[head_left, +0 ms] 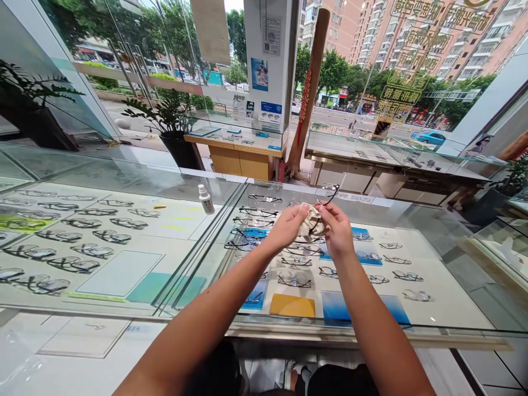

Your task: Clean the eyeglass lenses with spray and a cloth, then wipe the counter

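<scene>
My left hand (290, 224) is closed on a crumpled beige cloth (310, 221), its thumb pressed on top. My right hand (339, 227) pinches a pair of dark-rimmed eyeglasses (333, 188); one round lens and rim stick up above the fingers. Cloth and eyeglasses meet between the two hands, where the cloth covers part of the frame. Both hands are over the glass display case (445, 308). Left of them, a small white spray bottle (206, 200) stands upright on the glass top.
Rows of eyeglasses (293, 281) lie inside the case, along with a yellow-orange card (292, 305) and blue cards (363, 308). Another glass section (103, 258) with more frames adjoins at left. Beyond are further counters (243, 146), a potted plant (177, 137) and a leaning wooden post (310, 88).
</scene>
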`<state>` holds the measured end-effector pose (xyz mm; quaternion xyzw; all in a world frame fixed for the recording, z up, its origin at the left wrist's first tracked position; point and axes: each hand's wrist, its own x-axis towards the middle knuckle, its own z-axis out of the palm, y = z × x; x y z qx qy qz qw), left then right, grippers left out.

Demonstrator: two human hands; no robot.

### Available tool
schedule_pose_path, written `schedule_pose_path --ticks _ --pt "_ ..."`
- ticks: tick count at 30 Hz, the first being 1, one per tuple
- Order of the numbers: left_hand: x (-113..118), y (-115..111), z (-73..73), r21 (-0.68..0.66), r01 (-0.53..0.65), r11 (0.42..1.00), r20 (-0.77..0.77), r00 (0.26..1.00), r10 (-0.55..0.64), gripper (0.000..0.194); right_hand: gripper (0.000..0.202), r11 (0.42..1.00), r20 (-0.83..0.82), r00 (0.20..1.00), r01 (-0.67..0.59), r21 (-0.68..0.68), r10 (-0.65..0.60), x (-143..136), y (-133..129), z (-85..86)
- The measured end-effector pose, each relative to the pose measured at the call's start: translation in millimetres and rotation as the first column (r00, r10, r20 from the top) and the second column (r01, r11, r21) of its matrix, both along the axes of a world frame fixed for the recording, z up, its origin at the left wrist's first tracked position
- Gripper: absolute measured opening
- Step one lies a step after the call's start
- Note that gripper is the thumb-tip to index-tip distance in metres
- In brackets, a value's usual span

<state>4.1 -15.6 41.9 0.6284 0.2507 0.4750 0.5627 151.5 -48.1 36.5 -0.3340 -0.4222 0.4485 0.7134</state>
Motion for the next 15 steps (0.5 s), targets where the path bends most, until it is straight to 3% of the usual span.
schedule_pose_path --ticks 7,15 --pt "-16.0 24.6 -1.6 -0.111 -0.021 0.994 0.148 0.988 0.037 0.064 0.021 0.992 0.167 0.985 0.025 0.124 -0.045 16.3 1.9 4.1" --pt "-24.8 18.9 10.1 -0.09 0.176 0.98 0.135 0.977 -0.163 0.057 0.02 0.985 0.397 0.912 -0.152 0.082 0.108 16.3 0.6 -0.9"
